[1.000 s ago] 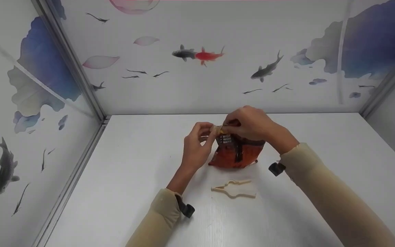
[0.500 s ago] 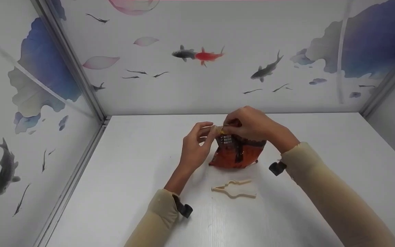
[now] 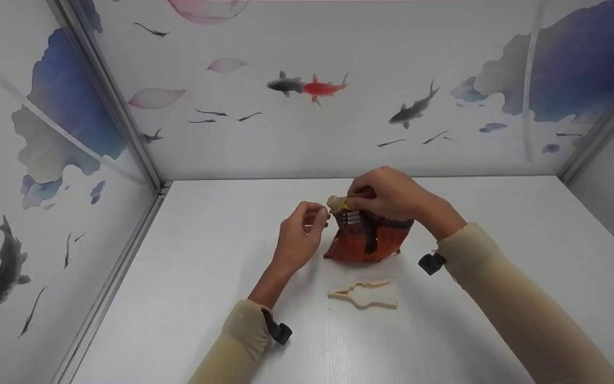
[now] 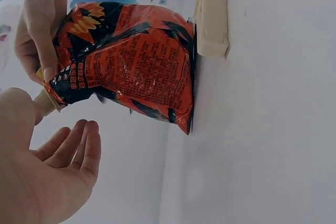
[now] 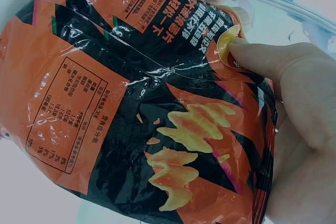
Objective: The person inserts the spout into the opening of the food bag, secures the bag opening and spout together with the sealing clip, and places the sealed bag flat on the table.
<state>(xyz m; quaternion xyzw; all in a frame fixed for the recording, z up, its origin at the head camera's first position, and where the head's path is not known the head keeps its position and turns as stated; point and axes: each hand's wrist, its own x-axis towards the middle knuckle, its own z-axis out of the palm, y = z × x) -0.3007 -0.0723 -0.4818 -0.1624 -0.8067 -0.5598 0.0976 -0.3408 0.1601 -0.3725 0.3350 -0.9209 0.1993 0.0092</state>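
An orange and black chip bag [image 3: 368, 240] stands on the white table, its front printed with wavy chips in the right wrist view. At its upper left corner sits a cream cap-like piece [image 3: 334, 203], round-ended. My right hand [image 3: 389, 192] pinches the bag's top edge beside this piece, thumb on the yellow print in the right wrist view. My left hand [image 3: 300, 232] hovers just left of the piece with loosely bent fingers and nothing in them. In the left wrist view its thumb overlaps the piece; I cannot tell whether they touch.
A cream plastic clip [image 3: 363, 294] with two spread arms lies on the white table [image 3: 190, 277] in front of the bag. White panels printed with fish and leaves [image 3: 285, 144] enclose the table at the back and sides.
My left hand has let go of the cream cap-like piece and drawn back slightly left and toward me, leaving the piece in view. My right hand and the bag have stayed nearly still.
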